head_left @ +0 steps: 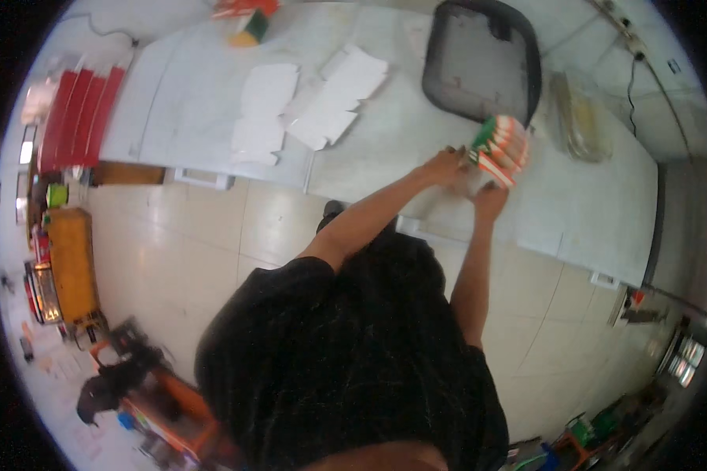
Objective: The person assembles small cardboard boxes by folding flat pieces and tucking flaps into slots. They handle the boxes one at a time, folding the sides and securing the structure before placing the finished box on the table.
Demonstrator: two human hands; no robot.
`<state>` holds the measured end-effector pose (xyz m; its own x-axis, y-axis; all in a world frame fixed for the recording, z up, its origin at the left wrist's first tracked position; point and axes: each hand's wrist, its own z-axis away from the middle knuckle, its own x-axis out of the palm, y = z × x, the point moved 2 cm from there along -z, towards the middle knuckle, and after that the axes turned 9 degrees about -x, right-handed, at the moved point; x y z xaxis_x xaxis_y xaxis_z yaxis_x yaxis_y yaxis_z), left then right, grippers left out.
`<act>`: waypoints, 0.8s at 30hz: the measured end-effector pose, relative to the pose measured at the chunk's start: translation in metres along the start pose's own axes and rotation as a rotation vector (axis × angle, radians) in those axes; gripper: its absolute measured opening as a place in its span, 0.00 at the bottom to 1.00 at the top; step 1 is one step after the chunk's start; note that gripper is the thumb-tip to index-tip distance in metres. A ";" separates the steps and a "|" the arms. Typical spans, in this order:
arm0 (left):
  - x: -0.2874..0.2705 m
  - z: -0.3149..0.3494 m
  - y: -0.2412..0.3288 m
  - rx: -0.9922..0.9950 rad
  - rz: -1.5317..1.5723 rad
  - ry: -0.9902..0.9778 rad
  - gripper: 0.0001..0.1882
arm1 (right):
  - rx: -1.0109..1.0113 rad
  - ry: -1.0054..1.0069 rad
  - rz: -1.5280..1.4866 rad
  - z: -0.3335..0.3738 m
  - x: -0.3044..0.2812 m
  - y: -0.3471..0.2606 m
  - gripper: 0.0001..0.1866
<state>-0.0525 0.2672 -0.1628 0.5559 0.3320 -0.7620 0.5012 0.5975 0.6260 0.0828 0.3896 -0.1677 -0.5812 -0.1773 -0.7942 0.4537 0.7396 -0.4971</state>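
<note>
A small printed carton [501, 149], coloured green, orange and white, is held up over the near side of the table. Its outline is slightly blurred. My left hand [446, 166] closes on its left edge. My right hand [491, 198] grips it from below at the near edge, with the fingers partly hidden. To the left, two flat white cardboard blanks [265, 110] lie on the table, partly overlapping. Just beyond the carton is a black-rimmed grey tray [479, 63].
The long pale table [401, 141] spans the view. A clear plastic bag or pack [583, 118] lies at its right. A green and yellow box [248, 30] stands at the far left. Red panels [78, 118] rise beyond the left end. Cables hang on the back wall.
</note>
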 end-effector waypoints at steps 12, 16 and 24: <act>-0.171 0.171 -0.218 -0.320 -0.360 0.372 0.33 | -0.049 -0.006 -0.081 0.105 -0.048 -0.114 0.21; -0.159 0.163 -0.242 -0.134 -0.429 0.423 0.16 | -0.093 -0.224 -0.346 0.118 -0.005 -0.200 0.19; -0.193 0.157 -0.235 -0.224 -0.204 0.602 0.07 | 0.241 -0.648 -0.769 0.125 0.077 -0.278 0.14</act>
<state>-0.1735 -0.0523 -0.1365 -0.0344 0.5064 -0.8616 0.3717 0.8068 0.4593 -0.0036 0.0892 -0.1347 -0.3284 -0.9154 -0.2328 0.2785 0.1417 -0.9499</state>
